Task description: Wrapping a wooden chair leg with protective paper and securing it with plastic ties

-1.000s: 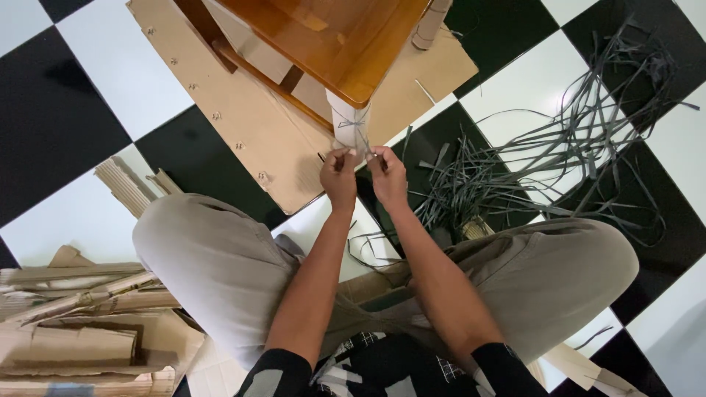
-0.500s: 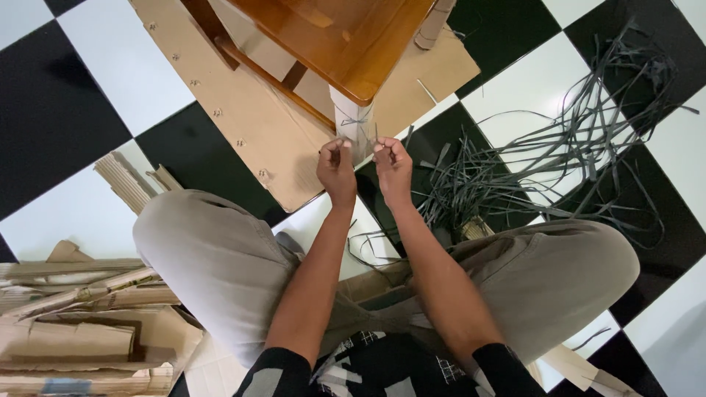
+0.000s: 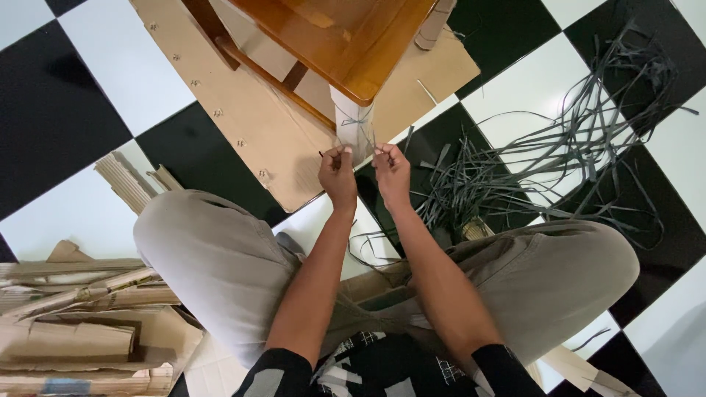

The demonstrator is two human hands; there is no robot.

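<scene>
I sit cross-legged on a black and white tiled floor, facing a wooden stool (image 3: 346, 37). One of its legs (image 3: 351, 129) is wrapped in pale cardboard with a thin dark strip (image 3: 356, 123) tied around it. My left hand (image 3: 337, 175) pinches one end of that strip at the left of the leg. My right hand (image 3: 392, 173) pinches the other end at the right. Both hands are close together just below the knot.
A flat brown cardboard sheet (image 3: 250, 125) lies under the stool. A tangle of dark grey strips (image 3: 559, 162) spreads over the floor to the right. Stacked cardboard pieces (image 3: 81, 323) sit at the lower left, with a ribbed cardboard scrap (image 3: 125, 180) near my left knee.
Both hands have stayed at the stool leg, shifting slightly upward and apart while holding the strip ends.
</scene>
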